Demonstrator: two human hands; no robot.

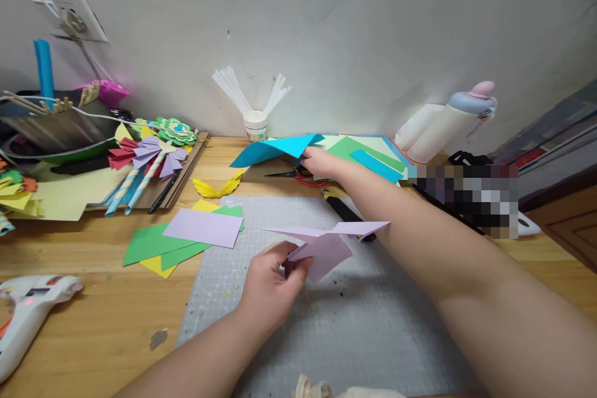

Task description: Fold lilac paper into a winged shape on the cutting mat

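Note:
My left hand (275, 280) pinches a folded lilac paper (326, 255) between thumb and fingers, above the grey cutting mat (373, 323). Its upper flaps spread out to both sides. My right hand (321, 163) reaches to the back of the table, its fingers curled down at the handles of a pair of scissors (284, 174). The dark blades point left and a red handle loop (311, 182) shows below the hand. A bent blue sheet (280, 148) arches just over the scissors and meets the fingers, which are partly hidden.
A black utility knife (340, 208) lies under my right forearm. Left are lilac (205, 227) and green (149, 242) papers, a yellow pleated paper (217, 186) and a glue gun (32, 311). Behind stand a cup (255, 127) of white strips and a bottle (448, 124).

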